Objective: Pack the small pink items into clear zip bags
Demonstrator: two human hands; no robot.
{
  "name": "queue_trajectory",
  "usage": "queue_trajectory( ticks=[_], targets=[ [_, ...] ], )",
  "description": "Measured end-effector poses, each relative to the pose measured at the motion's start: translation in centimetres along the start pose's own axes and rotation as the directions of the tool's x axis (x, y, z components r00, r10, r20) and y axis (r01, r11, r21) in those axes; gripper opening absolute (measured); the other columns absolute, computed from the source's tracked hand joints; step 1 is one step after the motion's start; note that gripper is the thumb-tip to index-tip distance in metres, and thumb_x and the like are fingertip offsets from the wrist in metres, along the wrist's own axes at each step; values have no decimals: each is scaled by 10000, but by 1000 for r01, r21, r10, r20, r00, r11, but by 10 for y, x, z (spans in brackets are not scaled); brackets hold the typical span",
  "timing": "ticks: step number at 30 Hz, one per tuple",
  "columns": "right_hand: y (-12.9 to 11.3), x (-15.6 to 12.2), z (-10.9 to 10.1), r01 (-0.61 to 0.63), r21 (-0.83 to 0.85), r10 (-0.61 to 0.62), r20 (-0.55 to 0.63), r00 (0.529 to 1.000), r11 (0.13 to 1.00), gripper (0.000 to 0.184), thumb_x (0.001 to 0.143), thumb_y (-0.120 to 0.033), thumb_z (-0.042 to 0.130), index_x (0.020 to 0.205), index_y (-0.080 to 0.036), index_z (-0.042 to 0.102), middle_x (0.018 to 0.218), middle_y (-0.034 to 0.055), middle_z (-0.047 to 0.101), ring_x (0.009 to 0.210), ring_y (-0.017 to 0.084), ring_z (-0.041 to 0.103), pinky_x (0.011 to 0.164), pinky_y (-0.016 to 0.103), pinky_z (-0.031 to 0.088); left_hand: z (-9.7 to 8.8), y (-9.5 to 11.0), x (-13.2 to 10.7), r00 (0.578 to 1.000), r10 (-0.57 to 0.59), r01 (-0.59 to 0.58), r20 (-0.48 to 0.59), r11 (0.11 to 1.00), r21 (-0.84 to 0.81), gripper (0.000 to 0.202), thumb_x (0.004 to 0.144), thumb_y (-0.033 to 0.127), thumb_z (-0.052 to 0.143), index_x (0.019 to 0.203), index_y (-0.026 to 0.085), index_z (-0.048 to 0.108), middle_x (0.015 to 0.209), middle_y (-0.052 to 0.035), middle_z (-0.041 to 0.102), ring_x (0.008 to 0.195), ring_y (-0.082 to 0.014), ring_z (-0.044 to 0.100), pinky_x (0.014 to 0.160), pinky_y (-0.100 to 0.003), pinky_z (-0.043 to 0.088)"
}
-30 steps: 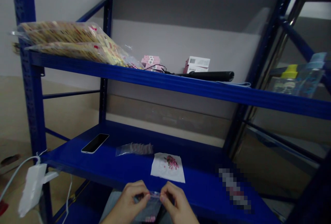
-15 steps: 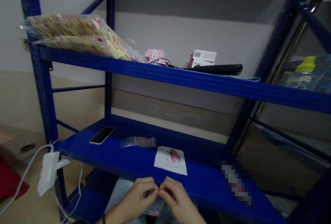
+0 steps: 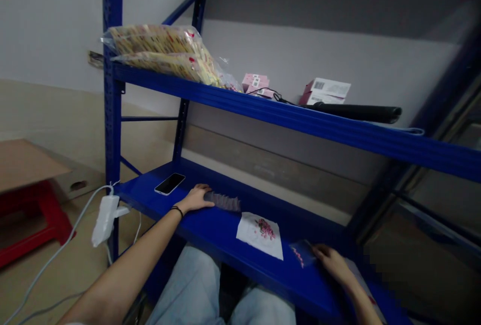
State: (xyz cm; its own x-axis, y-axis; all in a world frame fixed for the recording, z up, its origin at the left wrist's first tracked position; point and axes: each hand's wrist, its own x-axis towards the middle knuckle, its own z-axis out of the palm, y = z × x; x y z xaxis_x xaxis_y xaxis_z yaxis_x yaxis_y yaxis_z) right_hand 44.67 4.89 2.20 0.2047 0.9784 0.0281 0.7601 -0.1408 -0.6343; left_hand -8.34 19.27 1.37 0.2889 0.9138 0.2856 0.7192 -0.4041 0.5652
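My left hand [image 3: 198,198] lies at the left end of a row of thin, greyish clear bags [image 3: 225,202], thumb and fingers apart; its fingertips are partly hidden. Toward the right of the blue shelf, my right hand [image 3: 332,262] pinches the edge of a small clear bag [image 3: 306,253] with pink beads in it. Between the hands is a white sheet of paper [image 3: 248,238], bearing a loose heap of pink and darker beads [image 3: 266,230].
A phone [image 3: 170,184] lies on the lower shelf [image 3: 210,227], left of my left hand. Above are bagged yellow packs [image 3: 161,57], small boxes [image 3: 326,90] and a black rod-like object [image 3: 356,112]. A white power strip [image 3: 104,221] hangs by the left post.
My hands, together at the shelf's front edge before, have parted. The left has gone to the row of bags; the right has carried the beaded bag rightward. The view has shifted left.
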Motion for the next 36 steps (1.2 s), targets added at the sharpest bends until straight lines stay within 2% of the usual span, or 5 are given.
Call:
queue_trajectory(
  ticks=[5, 12, 17, 23, 36],
  targets=[
    [9, 6, 0, -40, -439, -92, -275, 957, 897, 411, 896, -381, 372, 1060, -172, 685, 1075, 173, 679, 911, 306, 684, 795, 396, 491, 8, -11, 19, 996, 17, -18, 93, 1000, 5, 721, 566, 528, 826, 1177, 173, 685, 1357, -177, 575, 1327, -430, 399, 1073, -479, 322],
    [-43, -29, 64, 388, -244, -445, -262, 856, 889, 358, 941, -411, 402, 1001, -214, 695, 1048, 95, 689, 952, 239, 682, 834, 326, 533, 4, -7, 11, 998, 58, -57, 40, 998, -24, 655, 616, 489, 823, 1166, 176, 653, 1233, -130, 617, 1232, -354, 498, 1032, -400, 390],
    [-135, -69, 83, 673, -33, -673, -101, 733, 739, 276, 974, -324, 463, 1179, -260, 637, 1206, 83, 644, 1077, 212, 639, 914, 293, 515, -3, 44, -25, 975, 218, -199, 44, 944, -265, 668, 694, 459, 808, 1280, 234, 582, 1265, -89, 595, 1173, -283, 561, 1019, -369, 421],
    [-214, -95, 94, 805, 50, -803, 136, 580, 591, 252, 941, -233, 556, 1186, -270, 604, 1205, 55, 630, 1090, 194, 597, 918, 283, 486, -2, 121, -69, 856, 474, -373, 205, 842, -389, 674, 644, 421, 865, 1251, 279, 608, 1220, -40, 643, 1153, -277, 577, 1013, -372, 422],
    [-160, -108, 137, 826, 29, -825, 67, 561, 563, 118, 964, -155, 489, 976, -210, 593, 1039, 56, 658, 975, 190, 590, 862, 303, 486, 53, 128, -94, 853, 453, -284, 260, 820, -496, 723, 662, 437, 861, 1307, 238, 601, 1249, -93, 652, 1138, -290, 597, 1009, -409, 449]
  ],
)
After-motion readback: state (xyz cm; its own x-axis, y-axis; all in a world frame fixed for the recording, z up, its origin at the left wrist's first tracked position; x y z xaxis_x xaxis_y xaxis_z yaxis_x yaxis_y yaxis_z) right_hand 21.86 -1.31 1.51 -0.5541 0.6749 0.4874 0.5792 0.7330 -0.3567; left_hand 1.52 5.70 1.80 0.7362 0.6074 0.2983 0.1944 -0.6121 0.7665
